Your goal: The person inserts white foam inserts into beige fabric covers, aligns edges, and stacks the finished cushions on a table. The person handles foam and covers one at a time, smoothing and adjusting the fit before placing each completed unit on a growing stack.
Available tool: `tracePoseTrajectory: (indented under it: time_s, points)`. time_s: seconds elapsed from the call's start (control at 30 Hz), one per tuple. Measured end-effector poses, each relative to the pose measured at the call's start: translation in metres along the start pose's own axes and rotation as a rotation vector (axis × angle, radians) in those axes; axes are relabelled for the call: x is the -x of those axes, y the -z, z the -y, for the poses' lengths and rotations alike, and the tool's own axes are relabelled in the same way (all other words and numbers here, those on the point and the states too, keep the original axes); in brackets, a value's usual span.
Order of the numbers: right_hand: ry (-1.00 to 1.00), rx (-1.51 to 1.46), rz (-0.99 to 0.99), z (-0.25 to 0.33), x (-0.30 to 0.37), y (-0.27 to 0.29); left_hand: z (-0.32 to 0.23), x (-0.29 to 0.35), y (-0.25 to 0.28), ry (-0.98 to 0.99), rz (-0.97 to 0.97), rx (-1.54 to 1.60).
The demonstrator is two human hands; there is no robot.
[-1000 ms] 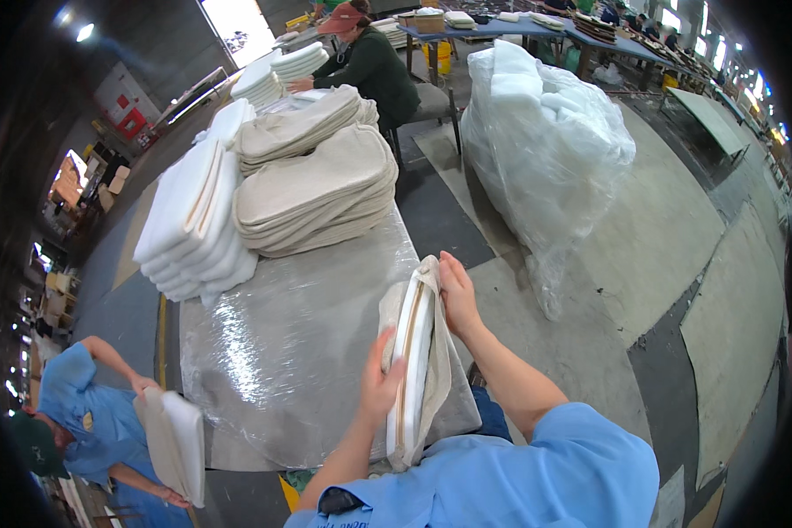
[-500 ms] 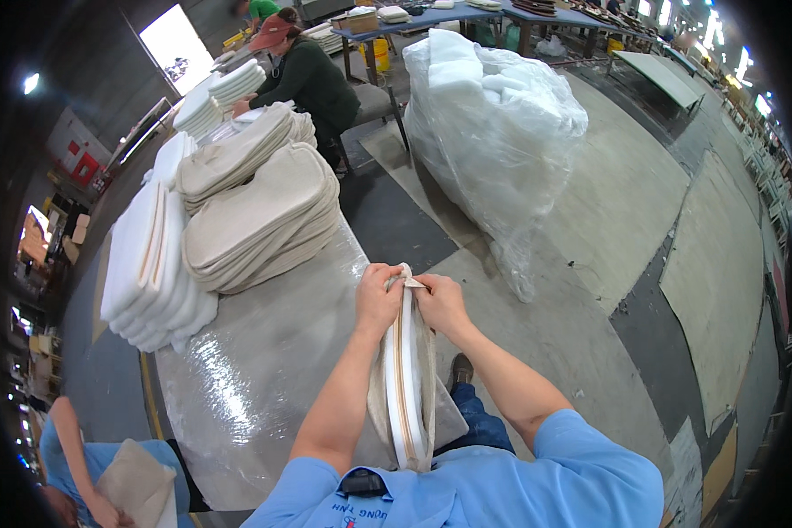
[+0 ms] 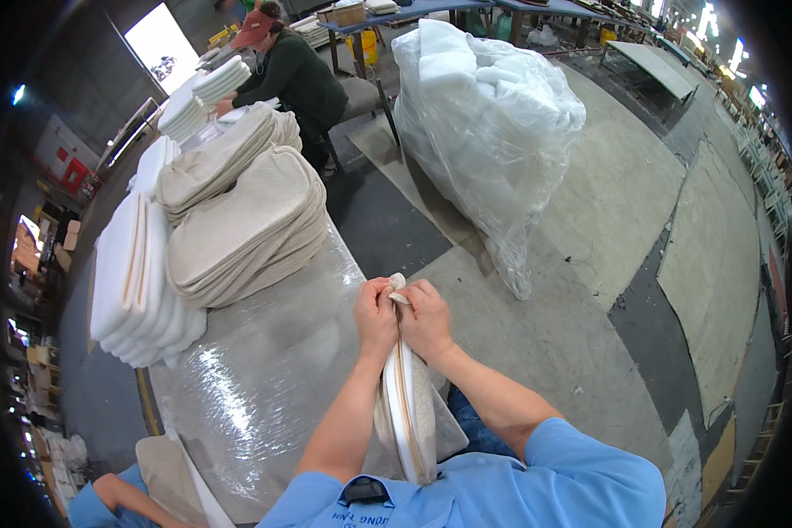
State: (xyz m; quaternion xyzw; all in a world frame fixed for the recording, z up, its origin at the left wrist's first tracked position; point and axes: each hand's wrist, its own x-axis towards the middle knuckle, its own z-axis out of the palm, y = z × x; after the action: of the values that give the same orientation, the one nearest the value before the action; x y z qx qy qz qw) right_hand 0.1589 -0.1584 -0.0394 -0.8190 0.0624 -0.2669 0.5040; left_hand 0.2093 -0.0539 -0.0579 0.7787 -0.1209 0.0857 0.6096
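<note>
A beige fabric cushion cover (image 3: 425, 421) stands on edge in front of my body, its long opening facing up. Inside it sits a white foam pad (image 3: 399, 418) with a tan stripe along its edge. At the cover's far end, my left hand (image 3: 377, 315) is closed on the gathered fabric. Beside it, almost touching, my right hand (image 3: 426, 322) is also closed on that fabric. A small bunched tip of cloth sticks out between the fingers of both hands. The pad's far end is hidden under my hands.
On the plastic-covered table (image 3: 264, 387) lie stacked beige covers (image 3: 242, 224) and stacked white pads (image 3: 141, 282). A large clear bag of white pads (image 3: 493, 132) stands ahead. One co-worker (image 3: 299, 84) works at the far end; another's arm (image 3: 136, 500) and a beige cover (image 3: 165, 480) are at lower left.
My hands have come closer together and slightly nearer to me, and the cover's far end is bunched tighter over the pad. The co-worker's cover at lower left has moved up against the table.
</note>
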Motion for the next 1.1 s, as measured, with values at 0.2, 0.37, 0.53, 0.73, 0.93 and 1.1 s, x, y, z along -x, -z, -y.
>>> tracePoseTrajectory:
  time_s: [0.2, 0.37, 0.53, 0.73, 0.93, 1.1]
  points:
    - [0.188, 0.038, 0.072, -0.001, -0.001, -0.001, 0.012, 0.004, 0.006, 0.033, -0.027, 0.136]
    - [0.284, 0.069, 0.152, 0.004, 0.001, 0.003, 0.02, 0.01, 0.014, 0.076, -0.036, 0.245]
    - [0.171, -0.012, 0.397, 0.005, -0.001, 0.01, 0.022, 0.012, 0.032, 0.052, -0.048, 0.179]
    - [-0.508, -0.634, 0.431, -0.04, -0.065, -0.002, 0.008, 0.008, 0.036, -0.038, -0.028, 0.091]
    - [-0.543, -0.808, 0.515, -0.052, -0.039, -0.042, -0.006, 0.012, 0.038, -0.02, -0.001, 0.042]
    - [-0.556, -0.74, 0.558, -0.043, -0.04, -0.053, 0.013, 0.007, 0.069, 0.026, 0.093, 0.04]
